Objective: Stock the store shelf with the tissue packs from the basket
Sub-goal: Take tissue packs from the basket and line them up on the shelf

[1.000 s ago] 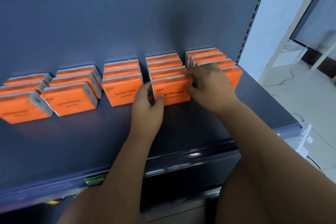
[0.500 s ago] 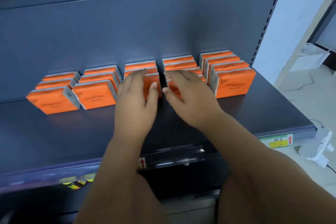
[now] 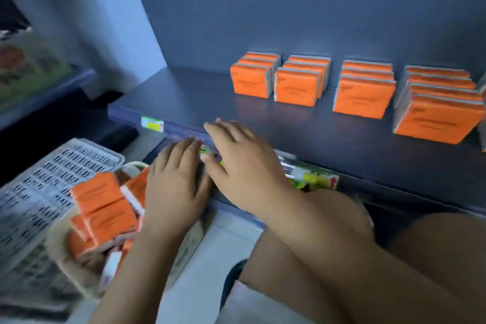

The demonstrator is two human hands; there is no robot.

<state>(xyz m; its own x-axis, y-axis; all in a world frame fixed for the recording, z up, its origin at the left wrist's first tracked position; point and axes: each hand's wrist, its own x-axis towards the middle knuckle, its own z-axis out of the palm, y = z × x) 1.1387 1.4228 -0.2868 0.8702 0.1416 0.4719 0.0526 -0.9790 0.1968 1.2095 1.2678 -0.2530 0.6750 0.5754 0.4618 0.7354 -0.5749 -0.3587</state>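
Now the left hand (image 3: pixel 173 187) and right hand (image 3: pixel 244 166) hover flat by the shelf (image 3: pixel 289 126) edge, each grip wide, holding nothing. Loose tissue packs (image 3: pixel 105 208) fill the basket (image 3: pixel 56 244) at eight o'clock; stocked packs (image 3: pixel 363 95) stand in rows at two o'clock.

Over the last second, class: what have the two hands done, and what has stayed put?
Both hands came off the rows of packs on the shelf and drew back and to the left. The left hand is now over the basket of loose packs, the right hand at the shelf's front edge. Both have straight fingers and hold nothing. The rows stay standing on the shelf.
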